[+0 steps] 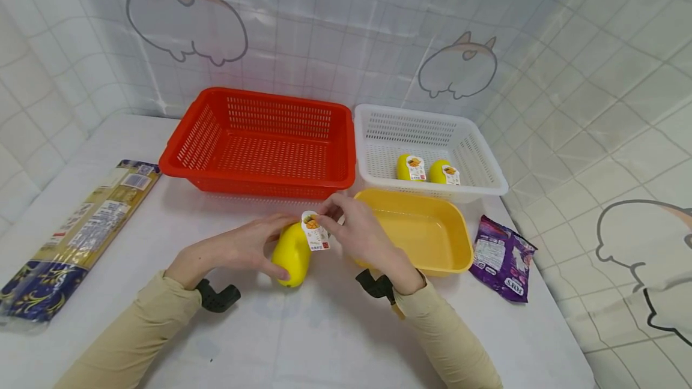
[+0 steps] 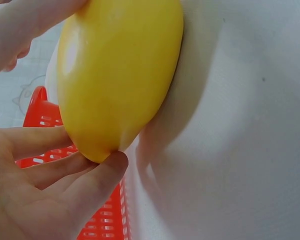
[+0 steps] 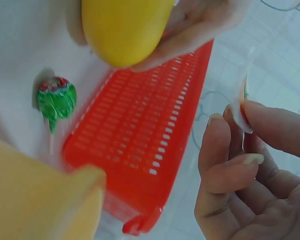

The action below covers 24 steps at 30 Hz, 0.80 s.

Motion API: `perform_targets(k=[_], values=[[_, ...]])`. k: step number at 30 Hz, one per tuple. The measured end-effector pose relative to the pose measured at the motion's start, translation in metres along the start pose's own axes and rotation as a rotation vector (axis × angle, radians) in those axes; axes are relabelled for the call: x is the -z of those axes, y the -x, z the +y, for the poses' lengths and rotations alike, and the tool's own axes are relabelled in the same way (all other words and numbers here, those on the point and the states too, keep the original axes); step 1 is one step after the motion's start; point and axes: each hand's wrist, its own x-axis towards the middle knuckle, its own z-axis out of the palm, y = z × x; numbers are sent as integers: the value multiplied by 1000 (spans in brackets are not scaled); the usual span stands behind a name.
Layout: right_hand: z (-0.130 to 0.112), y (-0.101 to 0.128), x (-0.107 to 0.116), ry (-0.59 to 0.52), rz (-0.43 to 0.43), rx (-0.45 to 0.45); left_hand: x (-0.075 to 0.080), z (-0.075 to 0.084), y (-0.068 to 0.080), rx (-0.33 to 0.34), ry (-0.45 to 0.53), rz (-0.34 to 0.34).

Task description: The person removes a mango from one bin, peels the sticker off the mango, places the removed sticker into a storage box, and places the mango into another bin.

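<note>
My left hand (image 1: 232, 252) grips a smooth yellow mango (image 1: 292, 257) low over the white table, thumb on the near end and fingers on the far end. In the left wrist view the mango (image 2: 120, 70) looks bare on the side facing that camera. Between thumb and fingertips, my right hand (image 1: 364, 233) pinches a white label (image 1: 315, 239) with a mango picture and print. Edge-on in the right wrist view, the label (image 3: 243, 112) stands apart from the mango (image 3: 125, 30).
Behind the hands sit a red basket (image 1: 270, 188) and a white basket (image 1: 492, 182) with two labelled mangoes (image 1: 409, 168). A yellow bin (image 1: 459, 239) and purple packet (image 1: 503, 257) are at right, a long pasta-like package (image 1: 86, 233) at left. A green lollipop (image 3: 56, 97) lies near the red basket.
</note>
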Motion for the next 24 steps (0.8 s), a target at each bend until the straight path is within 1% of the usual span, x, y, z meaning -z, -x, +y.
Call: perform_targets(k=[9,15,24], values=[[0,1,12,-23,46,-5,0,2,1,19,-16,1],[3,2,20,-12,74,7,0,4,2,35,-20,-4],[3,3,34,6,91,20,0,4,2,33,-27,3]])
